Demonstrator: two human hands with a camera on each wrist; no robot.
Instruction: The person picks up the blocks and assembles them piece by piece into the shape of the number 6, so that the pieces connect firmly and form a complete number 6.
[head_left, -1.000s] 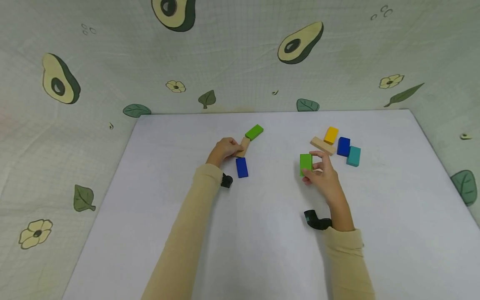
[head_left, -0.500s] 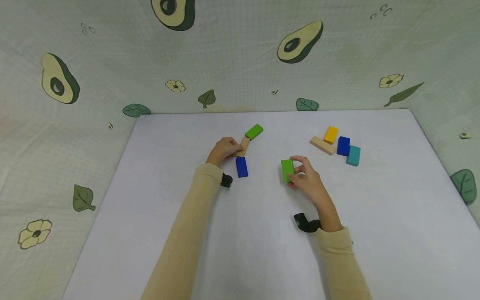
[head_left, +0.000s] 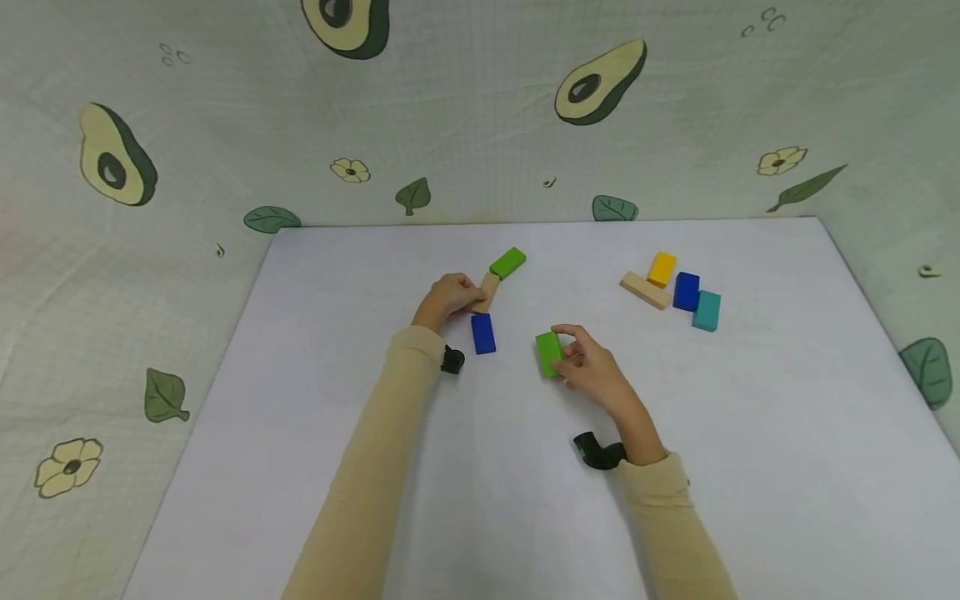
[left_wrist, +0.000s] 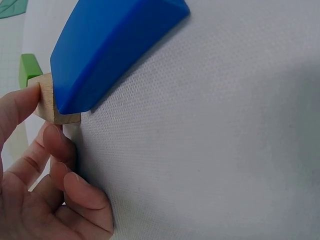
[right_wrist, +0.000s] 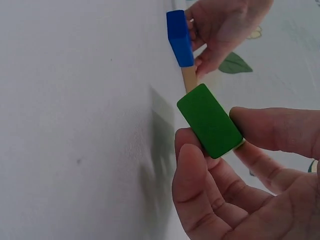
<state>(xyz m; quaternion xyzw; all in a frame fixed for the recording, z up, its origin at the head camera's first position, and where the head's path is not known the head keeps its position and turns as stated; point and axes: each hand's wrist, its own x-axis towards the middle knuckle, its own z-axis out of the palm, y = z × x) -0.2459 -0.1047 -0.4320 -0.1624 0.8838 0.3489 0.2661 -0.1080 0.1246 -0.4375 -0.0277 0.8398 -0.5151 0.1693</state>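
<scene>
My left hand (head_left: 450,298) pinches a plain wooden block (head_left: 490,286) on the white table. Touching its far end is a green block (head_left: 507,262), and a blue block (head_left: 483,333) lies against or very near its close end. In the left wrist view, the thumb and a finger sit on either side of the wooden block (left_wrist: 46,95), partly behind the blue block (left_wrist: 105,55). Farther right, my right hand (head_left: 592,371) holds a second green block (head_left: 549,354) between thumb and fingers. The right wrist view shows this green block (right_wrist: 210,121) raised off the table.
A loose group at the right back has a yellow block (head_left: 662,270), a plain wooden block (head_left: 645,291), a blue block (head_left: 686,292) and a teal block (head_left: 707,311). An avocado-patterned cloth (head_left: 480,100) hangs behind the white table (head_left: 495,500).
My right hand has carried the green block leftward and slightly closer to me, away from the right-hand group. My left hand has stayed on the wooden block.
</scene>
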